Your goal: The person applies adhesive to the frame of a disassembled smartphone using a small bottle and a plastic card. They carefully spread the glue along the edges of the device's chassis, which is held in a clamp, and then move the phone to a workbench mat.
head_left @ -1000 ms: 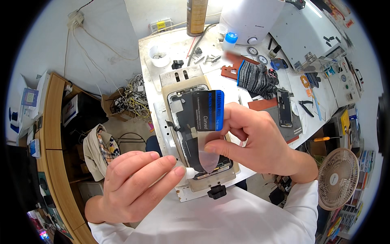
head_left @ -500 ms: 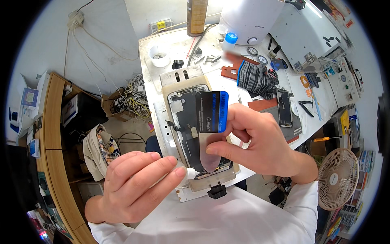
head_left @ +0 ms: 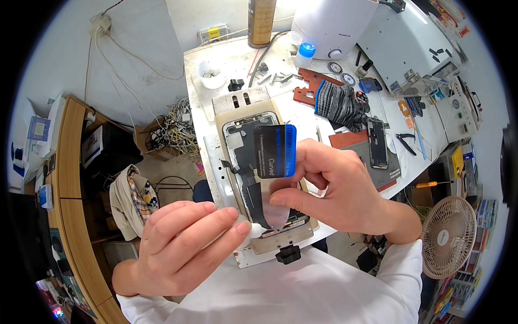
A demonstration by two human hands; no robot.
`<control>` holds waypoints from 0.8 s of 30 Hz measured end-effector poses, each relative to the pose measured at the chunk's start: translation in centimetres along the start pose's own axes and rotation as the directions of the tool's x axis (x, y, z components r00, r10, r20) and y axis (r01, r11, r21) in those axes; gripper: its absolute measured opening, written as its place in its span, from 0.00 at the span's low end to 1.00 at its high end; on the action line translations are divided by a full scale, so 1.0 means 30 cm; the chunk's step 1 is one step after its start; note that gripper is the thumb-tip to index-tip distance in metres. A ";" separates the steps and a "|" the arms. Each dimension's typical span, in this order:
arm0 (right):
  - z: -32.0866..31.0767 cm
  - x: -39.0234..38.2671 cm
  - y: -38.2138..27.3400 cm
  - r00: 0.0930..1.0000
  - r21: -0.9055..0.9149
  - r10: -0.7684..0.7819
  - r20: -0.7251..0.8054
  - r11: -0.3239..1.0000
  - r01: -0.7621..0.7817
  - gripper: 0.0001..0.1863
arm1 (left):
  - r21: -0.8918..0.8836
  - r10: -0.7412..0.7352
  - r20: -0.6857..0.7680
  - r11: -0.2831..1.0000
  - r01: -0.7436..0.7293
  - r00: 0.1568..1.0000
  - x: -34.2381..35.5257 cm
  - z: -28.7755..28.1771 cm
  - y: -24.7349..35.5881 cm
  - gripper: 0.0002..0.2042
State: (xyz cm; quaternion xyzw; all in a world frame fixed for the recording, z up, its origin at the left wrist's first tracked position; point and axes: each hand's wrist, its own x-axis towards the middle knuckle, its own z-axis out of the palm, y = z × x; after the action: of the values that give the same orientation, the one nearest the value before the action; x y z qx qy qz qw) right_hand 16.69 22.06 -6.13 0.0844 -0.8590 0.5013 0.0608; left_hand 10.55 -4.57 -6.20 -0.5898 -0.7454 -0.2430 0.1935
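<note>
- I've got the blade [head_left: 277, 195] in my right hand [head_left: 342, 189]: thumb pressed on its flat face, fingers curled at its right edge and behind, so a firm pinch.
- Blade sits over the right half of the open phone [head_left: 241, 141]. Its long axis runs near vertical in my view; rounded metal tip points down, toward the wearer, black and blue end points away.
- Tip is at the phone's near end. Can't tell if it touches.
- Left hand [head_left: 186, 243] pinches a white bottle [head_left: 243, 224]; fingers lie side by side, bottle mostly hidden behind them, thumb out of my sight.
- Bottle's nozzle [head_left: 256, 230] points right, at the phone's near edge, just beside the blade tip. Can't call contact there either.
- Phone lies flat, innards up, in a metal holder [head_left: 240, 101] on the bench [head_left: 197, 110]. Long axis runs away from the wearer, far end leaning left.
- Black knob [head_left: 288, 255] on the holder's near end.
- Bench, right of the holder: striped glove [head_left: 337, 105], second phone [head_left: 379, 143] with long axis also running away, pliers [head_left: 406, 143] near it.
- Far side: white cup [head_left: 212, 81], blue-capped bottle [head_left: 305, 54].
</note>
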 end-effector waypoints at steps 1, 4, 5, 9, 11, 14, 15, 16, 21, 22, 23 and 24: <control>0.002 0.000 0.000 1.000 0.003 0.002 -0.002 1.000 -0.002 0.15 | 0.003 0.001 -0.002 1.000 -0.001 1.000 0.000 0.000 0.000 0.17; 0.000 0.002 -0.004 1.000 -0.010 0.014 0.009 1.000 -0.014 0.15 | 0.008 0.001 -0.007 1.000 -0.001 1.000 0.001 0.001 0.000 0.17; -0.002 0.002 -0.008 0.999 -0.009 0.023 0.023 1.000 -0.023 0.14 | 0.010 0.001 -0.008 1.000 -0.001 1.000 0.002 0.002 0.001 0.17; -0.005 0.004 -0.015 0.998 -0.011 0.038 0.051 0.999 -0.038 0.15 | 0.003 0.003 -0.005 1.000 -0.003 1.000 0.000 0.006 -0.002 0.17; -0.006 0.005 -0.016 0.998 -0.006 0.037 0.055 0.999 -0.037 0.15 | 0.004 0.005 -0.004 1.000 -0.005 1.000 0.003 0.005 0.000 0.17; -0.007 0.007 -0.020 0.997 -0.003 0.040 0.060 0.999 -0.040 0.15 | 0.005 0.004 0.003 1.000 -0.004 1.000 0.004 0.004 0.001 0.17; -0.006 0.007 -0.019 0.997 -0.005 0.037 0.062 0.999 -0.037 0.15 | 0.006 0.005 0.004 1.000 -0.005 1.000 0.004 0.003 0.001 0.17; -0.006 0.007 -0.019 0.997 -0.007 0.035 0.063 0.999 -0.035 0.15 | 0.007 0.006 0.005 1.000 -0.006 1.000 0.005 0.002 0.001 0.17; -0.005 0.011 -0.018 0.997 -0.010 0.015 0.071 1.000 -0.014 0.16 | 0.009 0.015 0.007 1.000 -0.015 1.000 0.003 0.004 -0.002 0.17; -0.005 0.011 -0.018 0.997 -0.012 0.016 0.074 1.000 -0.015 0.16 | 0.011 0.016 0.009 1.000 -0.016 1.000 0.003 0.003 -0.002 0.17; -0.002 0.011 -0.012 0.998 -0.007 0.001 0.063 1.000 0.000 0.17 | 0.013 0.018 0.010 1.000 -0.018 1.000 0.004 0.002 -0.002 0.17; 0.003 0.010 -0.001 0.999 -0.002 -0.015 0.052 1.000 0.015 0.18 | 0.013 0.017 0.012 1.000 -0.017 1.000 0.004 0.001 -0.002 0.17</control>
State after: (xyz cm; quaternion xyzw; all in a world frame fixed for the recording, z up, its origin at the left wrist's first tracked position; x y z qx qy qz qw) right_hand 16.40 21.93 -6.10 0.1036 -0.8602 0.4974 0.0423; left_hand 10.45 -4.47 -6.16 -0.5962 -0.7431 -0.2330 0.1951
